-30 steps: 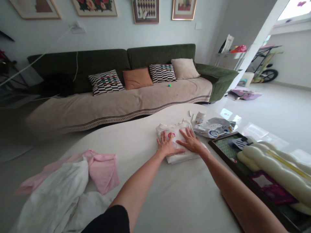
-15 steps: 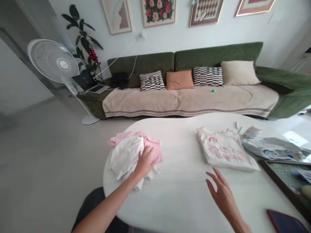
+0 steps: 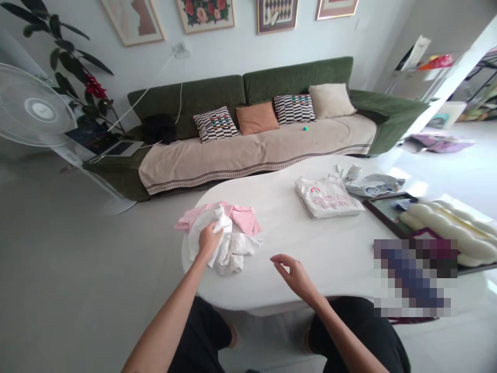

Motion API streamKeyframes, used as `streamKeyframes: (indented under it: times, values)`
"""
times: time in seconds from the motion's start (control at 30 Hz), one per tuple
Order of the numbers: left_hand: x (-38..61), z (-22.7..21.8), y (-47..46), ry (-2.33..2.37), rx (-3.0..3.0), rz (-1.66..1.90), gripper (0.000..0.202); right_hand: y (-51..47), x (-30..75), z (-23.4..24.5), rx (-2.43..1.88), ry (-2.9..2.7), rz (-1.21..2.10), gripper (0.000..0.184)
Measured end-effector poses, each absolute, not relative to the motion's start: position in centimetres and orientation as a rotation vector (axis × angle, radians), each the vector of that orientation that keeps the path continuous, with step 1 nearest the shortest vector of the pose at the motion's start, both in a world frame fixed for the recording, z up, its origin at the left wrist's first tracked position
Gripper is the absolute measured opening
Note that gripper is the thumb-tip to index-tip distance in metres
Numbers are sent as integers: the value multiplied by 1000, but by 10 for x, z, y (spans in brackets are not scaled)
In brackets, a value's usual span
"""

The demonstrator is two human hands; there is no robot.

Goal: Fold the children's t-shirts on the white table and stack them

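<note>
My left hand is closed on a crumpled white garment at the left end of the white table. Part of that cloth is bunched up at the fingers, and the rest lies loose on the tabletop. Behind it, partly covered, lies a pink garment. My right hand hovers over the table's near side, holding nothing, its fingers bent and a gap showing by the thumb. Farther right rests a folded stack of white clothes with a rainbow print on top.
The white table has a curved edge above my knees. A plastic bag and a dark-framed tray with a cream puffy item occupy its right side. Beyond stand a green sofa and a white fan.
My left hand has gone from spread over the pile to gripping the white garment, now bunched up. My right hand has moved left, away from the folded stack. The view has turned right.
</note>
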State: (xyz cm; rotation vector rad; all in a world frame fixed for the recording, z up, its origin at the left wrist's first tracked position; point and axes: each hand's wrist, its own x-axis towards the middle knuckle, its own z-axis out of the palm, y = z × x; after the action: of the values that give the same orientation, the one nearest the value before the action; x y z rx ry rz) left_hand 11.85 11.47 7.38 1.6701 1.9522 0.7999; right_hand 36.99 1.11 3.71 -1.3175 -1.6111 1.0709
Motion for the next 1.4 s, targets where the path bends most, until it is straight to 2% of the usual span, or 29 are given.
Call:
streamKeyframes:
  times: [0.07, 0.17, 0.27, 0.37, 0.5, 0.6, 0.67, 0.77, 0.83, 0.9, 0.93, 1.07, 1.27, 1.4]
  values:
    - [151, 87, 86, 1669, 1792, 791, 22, 17, 356, 54, -1220, -1355, 1323, 32]
    - [194, 101, 37, 1090, 1912, 522, 37, 25, 342, 71, -1091, -1110, 1559, 48]
    - [204, 107, 11, 844, 1980, 330, 42, 29, 345, 68, -1173, -1081, 1573, 44]
    - [184, 102, 16, 1020, 2148, 433, 44, 32, 363, 53, -1341, -986, 1434, 29]
    - [155, 78, 26, 1509, 2330, 362, 72, 39, 392, 36, -1404, -778, 1411, 25]
    - [151, 56, 13, 1554, 2425, 253, 87, 44, 405, 32, -1366, -728, 1460, 25]
    - [151, 44, 2, 1540, 2495, 328, 72, 46, 411, 33, -1342, -712, 1490, 27]
    - [146, 36, 4, 1588, 2436, 512, 33, 47, 422, 39, -1293, -768, 1538, 32]
    - [139, 38, 20, 1596, 2276, 601, 25, 47, 430, 43, -1267, -924, 1536, 40]
    - [131, 49, 43, 1561, 2078, 685, 21, 50, 438, 49, -1286, -1176, 1419, 49]
    - [128, 58, 56, 1535, 1974, 739, 20, 53, 442, 53, -1323, -1310, 1302, 46]
    - [125, 110, 104, 1404, 1703, 961, 28, 74, 456, 75, -1455, -1654, 816, 13]
    - [139, 202, 138, 1183, 1653, 986, 31, 110, 471, 140, -1357, -1594, 669, 21]
    - [155, 244, 149, 1101, 1531, 1038, 27, 116, 473, 192, -1299, -1554, 481, 24]
